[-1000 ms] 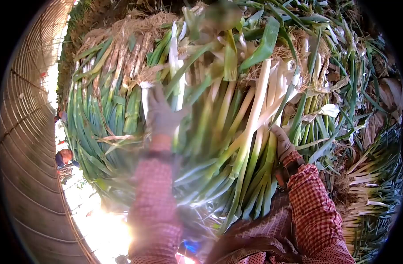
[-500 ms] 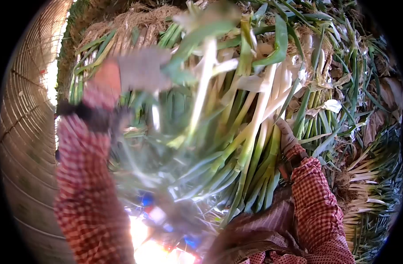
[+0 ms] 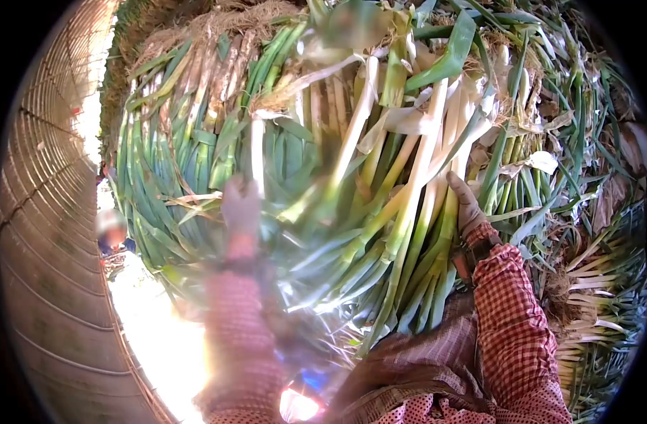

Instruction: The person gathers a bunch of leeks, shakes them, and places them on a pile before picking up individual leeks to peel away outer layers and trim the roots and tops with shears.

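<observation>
I hold a big bundle of green onions (image 3: 401,205) with long white stalks and green leaves against my lap. My right hand (image 3: 466,205), gloved, with a red checked sleeve, grips the right side of the bundle. My left hand (image 3: 241,206), gloved and blurred by motion, is closed around a single white stalk (image 3: 257,152) at the left of the bundle. Roots and dry husks show at the far ends of the stalks.
A large heap of tied green onions (image 3: 175,148) lies behind on the left. Loose stalks and dry husks (image 3: 592,283) cover the ground on the right. A curved greenhouse wall (image 3: 41,247) runs along the left, where another person (image 3: 111,233) sits far off.
My left hand swung up high to the left half a second ago and has come back down onto a stalk at the bundle's left. The right hand has stayed on the bundle.
</observation>
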Demonstrator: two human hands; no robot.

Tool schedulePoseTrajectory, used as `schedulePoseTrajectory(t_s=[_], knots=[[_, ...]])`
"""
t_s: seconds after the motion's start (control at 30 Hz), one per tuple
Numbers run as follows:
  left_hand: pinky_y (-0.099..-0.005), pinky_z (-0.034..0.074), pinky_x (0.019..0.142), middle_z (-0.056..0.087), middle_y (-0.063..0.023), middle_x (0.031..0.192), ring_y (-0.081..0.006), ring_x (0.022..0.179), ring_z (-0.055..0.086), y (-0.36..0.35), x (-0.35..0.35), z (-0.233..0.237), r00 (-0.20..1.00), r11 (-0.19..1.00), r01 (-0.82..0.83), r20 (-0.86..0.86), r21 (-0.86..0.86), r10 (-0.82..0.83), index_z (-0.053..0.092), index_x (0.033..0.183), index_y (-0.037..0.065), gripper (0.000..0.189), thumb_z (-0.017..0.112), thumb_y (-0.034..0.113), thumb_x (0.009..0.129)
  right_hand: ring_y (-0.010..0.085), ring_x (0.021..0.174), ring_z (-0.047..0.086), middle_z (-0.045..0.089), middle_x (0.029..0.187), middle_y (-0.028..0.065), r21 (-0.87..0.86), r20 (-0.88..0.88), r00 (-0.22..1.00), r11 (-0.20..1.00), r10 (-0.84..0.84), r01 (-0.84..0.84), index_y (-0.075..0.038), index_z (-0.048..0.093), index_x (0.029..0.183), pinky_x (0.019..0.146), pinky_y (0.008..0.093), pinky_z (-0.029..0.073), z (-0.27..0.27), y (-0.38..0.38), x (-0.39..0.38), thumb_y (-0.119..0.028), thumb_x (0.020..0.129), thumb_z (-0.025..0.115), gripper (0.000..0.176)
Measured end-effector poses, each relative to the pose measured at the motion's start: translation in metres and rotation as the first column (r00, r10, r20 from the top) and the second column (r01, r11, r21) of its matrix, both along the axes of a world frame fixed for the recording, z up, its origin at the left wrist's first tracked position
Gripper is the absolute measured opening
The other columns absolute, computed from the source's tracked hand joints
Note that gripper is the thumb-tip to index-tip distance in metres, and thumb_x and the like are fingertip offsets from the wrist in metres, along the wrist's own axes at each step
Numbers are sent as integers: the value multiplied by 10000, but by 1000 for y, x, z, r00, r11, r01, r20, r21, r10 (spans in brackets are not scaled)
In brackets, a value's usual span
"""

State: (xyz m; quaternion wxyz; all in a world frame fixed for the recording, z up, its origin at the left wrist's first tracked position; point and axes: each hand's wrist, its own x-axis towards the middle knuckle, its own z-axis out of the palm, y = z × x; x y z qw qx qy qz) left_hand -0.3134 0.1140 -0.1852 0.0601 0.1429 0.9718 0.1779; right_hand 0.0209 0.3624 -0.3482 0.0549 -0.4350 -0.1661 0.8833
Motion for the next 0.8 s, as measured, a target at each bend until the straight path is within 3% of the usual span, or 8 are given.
schedulePoseTrajectory(t_s=[0.07,0.13,0.27,0.33,0.47,0.67,0.77,0.8], knots=[[-439,439,1036,621,-217,1232,-381,1139,595,7,43,34,999,985,-38,-13,-167,36,548,1309,4,481,643,216,888,239,961,668,691,1103,128,4,-62,997,999,38,-38,-6,610,1249,895,358,544,-3,0,3,-543,881,692,656],[-491,400,1064,615,-199,1236,-384,1164,573,-11,60,34,748,764,585,-182,-272,-638,549,1316,29,505,654,194,851,251,958,674,693,1090,142,-53,-161,987,998,27,-36,7,609,1244,893,363,551,-5,0,1,-561,868,697,687],[-467,419,1039,694,-167,1105,-356,1149,600,-18,44,14,689,518,712,334,-473,-643,635,1204,83,398,640,77,806,243,988,665,685,1109,139,23,-62,998,1000,18,-16,2,600,1257,901,359,546,12,-1,-5,-571,859,702,705],[-451,540,771,682,-228,941,-415,839,666,11,31,26,799,721,601,246,-346,-548,664,1087,59,241,612,92,854,229,992,657,682,1109,130,67,38,999,997,23,-25,-1,605,1251,890,356,546,1,0,-3,-578,860,697,702],[-475,524,805,682,-237,989,-417,881,667,112,-82,85,712,613,566,-48,-552,-701,640,1088,22,281,610,210,881,208,905,666,692,1064,103,10,-61,998,1000,13,-12,-21,620,1219,825,330,564,26,-1,-4,-556,893,675,629],[-509,501,841,672,-260,1079,-452,956,647,149,-124,137,757,943,274,-563,-186,-331,610,1166,-14,465,656,343,873,201,888,661,693,1030,89,18,-61,998,999,34,-32,-38,632,1205,821,326,560,29,0,-5,-571,891,671,619],[-504,506,834,680,-265,1038,-457,928,649,50,-102,29,946,936,174,-213,-305,-245,609,1143,-37,555,697,421,842,208,970,645,678,1124,102,65,64,998,997,26,-31,-32,611,1254,875,335,543,10,2,-1,-573,888,674,656],[-500,513,829,682,-266,999,-453,895,651,23,-79,-5,935,722,334,115,-606,-336,603,1135,-28,551,707,412,820,210,991,642,673,1148,106,53,55,998,998,43,-46,-25,603,1268,886,335,539,9,1,2,-574,887,674,671]])
